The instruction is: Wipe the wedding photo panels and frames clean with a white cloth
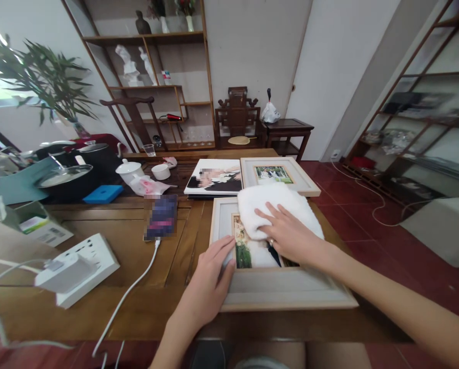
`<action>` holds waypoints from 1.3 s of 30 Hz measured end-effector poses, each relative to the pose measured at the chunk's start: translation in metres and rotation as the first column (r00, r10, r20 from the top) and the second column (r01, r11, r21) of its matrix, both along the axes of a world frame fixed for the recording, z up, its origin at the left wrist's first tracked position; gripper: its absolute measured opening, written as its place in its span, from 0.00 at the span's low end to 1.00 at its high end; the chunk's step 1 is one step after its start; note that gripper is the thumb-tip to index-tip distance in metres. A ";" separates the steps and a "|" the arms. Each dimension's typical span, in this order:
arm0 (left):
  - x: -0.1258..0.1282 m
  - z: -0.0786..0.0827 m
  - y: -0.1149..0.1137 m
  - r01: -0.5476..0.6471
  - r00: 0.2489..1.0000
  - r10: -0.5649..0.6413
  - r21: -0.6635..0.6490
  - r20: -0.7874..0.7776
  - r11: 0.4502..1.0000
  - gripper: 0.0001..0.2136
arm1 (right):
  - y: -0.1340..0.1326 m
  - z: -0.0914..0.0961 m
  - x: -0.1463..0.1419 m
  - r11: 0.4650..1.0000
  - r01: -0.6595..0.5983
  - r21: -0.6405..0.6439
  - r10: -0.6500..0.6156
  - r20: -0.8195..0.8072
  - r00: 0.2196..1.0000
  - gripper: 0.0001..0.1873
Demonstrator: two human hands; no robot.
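Note:
A light wooden picture frame with a photo in it lies flat at the near right of the wooden table. My left hand rests flat on the frame's left edge, fingers stretched out. My right hand presses a folded white cloth onto the frame's glass, fingers spread over the cloth. Behind it lie a second framed photo and an unframed photo print.
A phone on a white cable lies left of the frame. A white power strip with a charger sits at the near left. Pots, a blue box, cups and a plastic bag stand further back. Shelves and a chair line the wall.

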State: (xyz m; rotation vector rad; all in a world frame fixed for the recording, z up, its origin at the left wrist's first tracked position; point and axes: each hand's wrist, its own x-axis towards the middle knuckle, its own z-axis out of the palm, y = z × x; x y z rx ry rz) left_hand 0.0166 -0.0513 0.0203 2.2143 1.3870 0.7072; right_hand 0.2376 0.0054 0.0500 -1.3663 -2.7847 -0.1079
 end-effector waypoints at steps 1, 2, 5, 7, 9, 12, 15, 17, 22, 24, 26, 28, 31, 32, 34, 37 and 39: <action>0.000 0.000 0.000 -0.003 1.000 0.003 0.003 0.006 1.000 0.19 | -0.013 0.004 -0.001 0.998 -0.003 -0.055 0.003 -0.005 1.000 0.24; 0.000 -0.001 0.001 -0.005 1.000 0.005 0.008 0.010 1.000 0.19 | -0.028 0.010 -0.001 0.993 -0.010 -0.116 0.009 -0.010 1.000 0.23; 0.000 -0.003 0.001 -0.006 1.000 0.005 0.024 0.013 1.000 0.19 | -0.070 0.034 -0.003 0.949 -0.078 -0.304 0.070 -0.037 0.997 0.21; 0.000 -0.004 0.001 0.000 1.000 0.000 0.030 0.011 1.000 0.19 | -0.091 0.048 -0.006 0.904 -0.122 -0.409 0.108 -0.058 0.993 0.21; -0.001 -0.004 0.001 0.005 1.000 -0.005 0.036 0.008 0.999 0.19 | -0.102 0.053 -0.010 0.876 -0.142 -0.461 0.113 -0.091 0.989 0.22; -0.001 -0.003 0.001 0.012 1.000 -0.012 0.046 0.003 0.999 0.19 | -0.098 0.040 -0.012 0.889 -0.140 -0.435 0.077 -0.158 0.984 0.23; 0.000 -0.001 0.000 0.014 1.000 -0.014 0.053 0.005 0.998 0.18 | -0.075 0.014 -0.006 0.955 -0.089 -0.284 0.040 -0.173 0.984 0.24; 0.000 0.000 0.000 0.013 1.000 -0.014 0.058 0.008 0.998 0.18 | -0.053 0.001 0.001 0.989 -0.035 -0.141 0.014 -0.151 0.988 0.24; 0.000 0.001 0.000 0.011 1.000 -0.012 0.065 0.019 0.998 0.18 | 0.006 -0.005 0.010 0.990 0.028 0.138 -0.014 -0.100 0.995 0.28; 0.000 0.001 0.000 0.012 1.000 -0.013 0.058 0.017 0.998 0.18 | 0.024 -0.003 0.005 0.986 0.045 0.163 -0.028 -0.105 0.994 0.29; 0.001 0.000 0.000 0.010 1.000 -0.011 0.043 0.014 0.999 0.18 | 0.035 -0.001 -0.002 0.990 0.051 0.129 -0.038 -0.101 0.994 0.30; 0.001 0.000 -0.001 -0.003 1.000 0.003 0.029 0.023 1.000 0.18 | 0.036 -0.001 -0.009 0.997 0.035 0.066 -0.030 -0.081 0.996 0.28; 0.000 -0.001 -0.001 -0.017 0.999 0.016 0.026 0.043 1.000 0.19 | 0.019 0.001 -0.015 0.998 -0.033 -0.046 0.030 -0.060 0.998 0.26; -0.001 -0.002 -0.001 -0.020 0.999 0.018 0.030 0.047 0.999 0.19 | 0.008 0.003 -0.015 0.994 -0.058 -0.088 0.053 -0.061 0.997 0.26; -0.001 -0.003 -0.001 -0.021 0.999 0.019 0.037 0.050 0.999 0.19 | -0.019 0.009 -0.012 0.978 -0.102 -0.180 0.091 -0.069 0.993 0.25; -0.002 -0.006 -0.001 -0.019 0.999 0.017 0.045 0.052 0.999 0.19 | -0.062 0.025 -0.005 0.938 -0.165 -0.304 0.139 -0.106 0.985 0.24; -0.002 -0.007 0.000 -0.015 0.999 0.013 0.045 0.046 0.999 0.19 | -0.084 0.035 0.000 0.911 -0.195 -0.363 0.151 -0.147 0.978 0.25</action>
